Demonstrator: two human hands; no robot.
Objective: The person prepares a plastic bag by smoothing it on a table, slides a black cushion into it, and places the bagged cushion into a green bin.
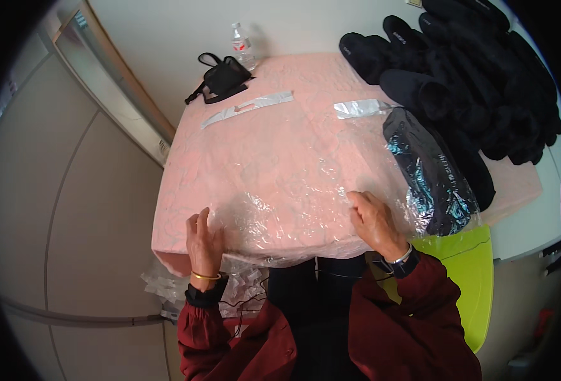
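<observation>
Clear plastic bag (pixel 261 206), wrinkled, shiny; left hand (pixel 205 244) and right hand (pixel 375 221) curled, grip unclear

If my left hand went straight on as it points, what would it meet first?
Probably the left end of the slotted white strip, though the clear plastic could come sooner. How high your left hand sits is unclear, so it might pass over.
</observation>
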